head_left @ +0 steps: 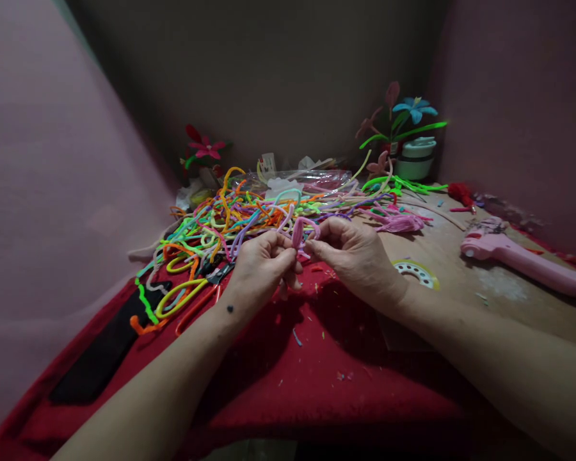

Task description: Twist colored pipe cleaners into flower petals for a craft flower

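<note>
Between my two hands, above the red cloth, is a pink pipe cleaner [298, 232] bent into a narrow loop. My left hand [267, 259] pinches the loop's lower end between thumb and forefinger. Its other fingers curl beneath. From the right, my right hand [348, 256] grips the curved strand of the same pipe cleaner with thumb and forefinger. Just beyond both hands lies a tangled heap of many-coloured pipe cleaners [211, 224]. A bundle of pink looped pieces [400, 223] rests on the board past my right hand.
Yellow-handled scissors [180, 299] and a black flat strip [100, 352] lie left on the red cloth [317, 384]. Right, on a brown board [461, 256], are a tape roll [416, 274] and a pink glue gun [523, 256]. Pipe-cleaner flowers [415, 110] stand at the back beside a pale lidded container [416, 159].
</note>
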A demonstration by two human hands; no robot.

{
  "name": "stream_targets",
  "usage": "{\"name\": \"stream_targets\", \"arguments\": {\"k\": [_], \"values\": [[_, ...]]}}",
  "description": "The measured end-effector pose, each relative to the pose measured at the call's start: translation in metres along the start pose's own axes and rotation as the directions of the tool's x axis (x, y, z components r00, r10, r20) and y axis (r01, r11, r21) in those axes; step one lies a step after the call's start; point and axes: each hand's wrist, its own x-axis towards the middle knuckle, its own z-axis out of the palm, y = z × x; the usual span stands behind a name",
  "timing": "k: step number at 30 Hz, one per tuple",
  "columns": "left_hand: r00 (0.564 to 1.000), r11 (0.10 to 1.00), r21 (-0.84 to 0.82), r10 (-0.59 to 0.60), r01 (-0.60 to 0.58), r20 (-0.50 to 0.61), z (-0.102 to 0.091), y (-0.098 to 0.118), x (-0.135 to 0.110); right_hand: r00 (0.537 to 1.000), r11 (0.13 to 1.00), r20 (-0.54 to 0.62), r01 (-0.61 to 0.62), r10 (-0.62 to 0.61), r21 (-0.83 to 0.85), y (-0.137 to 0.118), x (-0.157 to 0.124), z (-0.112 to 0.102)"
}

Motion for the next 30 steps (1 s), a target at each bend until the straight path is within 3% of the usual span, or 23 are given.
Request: {"name": "stream_targets", "arguments": {"k": [4, 10, 16, 21, 26, 30], "values": [[1.000, 0.999, 0.043, 0.022, -0.021, -0.017, 0.0006, -0.0050, 0.0013, 0.999, 0.996, 0.041, 0.026, -0.022, -0.086, 0.0015, -0.0013, 0.0007], [0.996, 0.994, 0.066, 0.090, -0.091, 0.009, 0.0060, -0.0043, -0.0051, 0.987, 0.972, 0.096, -0.148, 0.132, 0.183, -0.0001, 0.0007, 0.0028], [0.996, 0.997, 0.029, 0.067, -0.069, 0.054, 0.0074, 0.0011, -0.0072, 0.945, 0.907, 0.170, -0.318, 0.279, 0.276, 0.0019, 0.0031, 0.0000], [0.999, 0.999, 0.002, 0.034, -0.034, 0.007, 0.0022, -0.0010, -0.0019, 0.967, 0.913, 0.027, -0.248, 0.253, 0.323, 0.0019, 0.0075, -0.0032], [1.000, 1.000, 0.004, 0.012, -0.012, 0.012, 0.0014, -0.0008, -0.0023, 0.979, 0.924, 0.011, -0.194, 0.201, 0.331, -0.0003, 0.0061, -0.0008], [1.000, 1.000, -0.001, -0.007, 0.007, 0.022, 0.0026, 0.0007, -0.0034, 0.986, 0.960, -0.051, -0.140, 0.157, 0.241, -0.0001, 0.0049, -0.0003]]}}
